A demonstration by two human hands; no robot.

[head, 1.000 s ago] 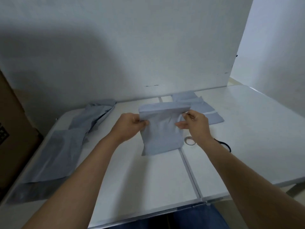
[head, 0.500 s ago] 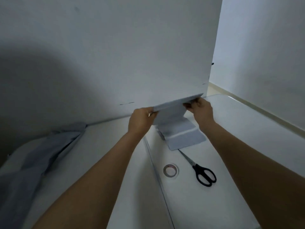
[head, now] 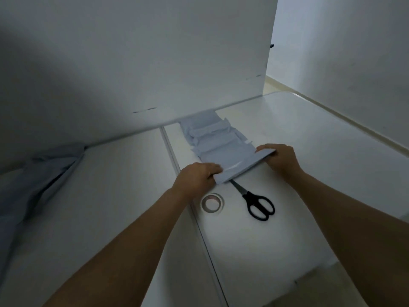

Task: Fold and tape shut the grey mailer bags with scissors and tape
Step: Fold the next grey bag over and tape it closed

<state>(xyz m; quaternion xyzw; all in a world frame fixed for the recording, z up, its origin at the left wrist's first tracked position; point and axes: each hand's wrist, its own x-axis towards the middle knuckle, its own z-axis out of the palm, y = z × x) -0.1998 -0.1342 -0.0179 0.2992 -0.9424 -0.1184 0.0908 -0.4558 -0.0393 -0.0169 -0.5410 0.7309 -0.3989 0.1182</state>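
A folded grey mailer bag [head: 234,165] lies low over the white table [head: 309,151], at the near end of a row of folded grey mailers [head: 210,134]. My left hand [head: 197,178] grips its left end and my right hand [head: 278,158] grips its right end. Black-handled scissors [head: 259,203] lie just in front of the bag, their blade tips hidden under it. A roll of clear tape [head: 212,202] lies flat beside the scissors, under my left wrist.
A heap of unfolded grey mailers [head: 37,180] lies at the table's left side. A white wall panel [head: 132,63] stands along the table's back edge. A seam [head: 188,191] runs down the table's middle. The right table edge is near a wall.
Both hands have brought the folded mailer down from chest height, first toward the wall, then back onto the near end of the row of folded mailers. The view has shifted right.
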